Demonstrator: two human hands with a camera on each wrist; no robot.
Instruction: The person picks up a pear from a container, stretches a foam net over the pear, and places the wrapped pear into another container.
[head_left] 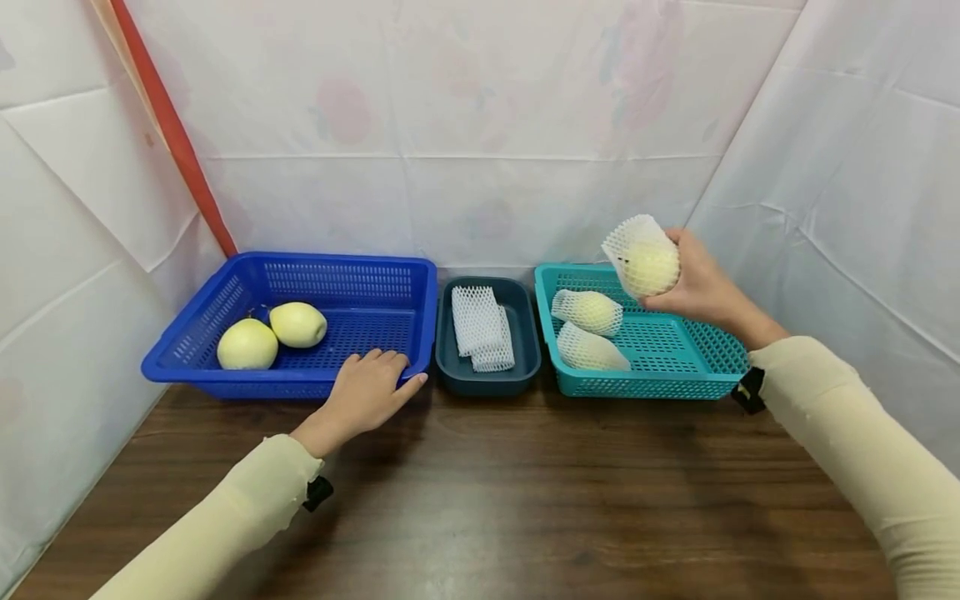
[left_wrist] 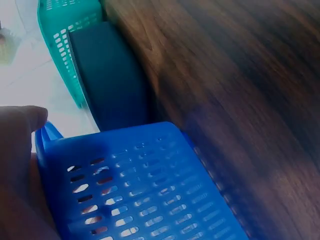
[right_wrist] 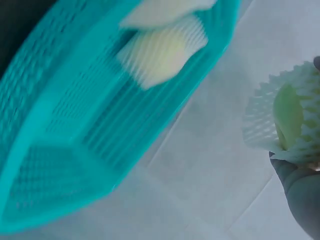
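Right fingers (head_left: 673,237) grip a netted fruit (head_left: 649,265); left fingers (head_left: 392,362) rest loosely on blue basket (head_left: 262,386).

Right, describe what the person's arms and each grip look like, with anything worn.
The left sleeve and right sleeve are long, plain and pale cream, reaching about to the wrists. A small black item shows at the left cuff, and another black item at the right; what they are is unclear. The left grip and right grip are ungloved hands.
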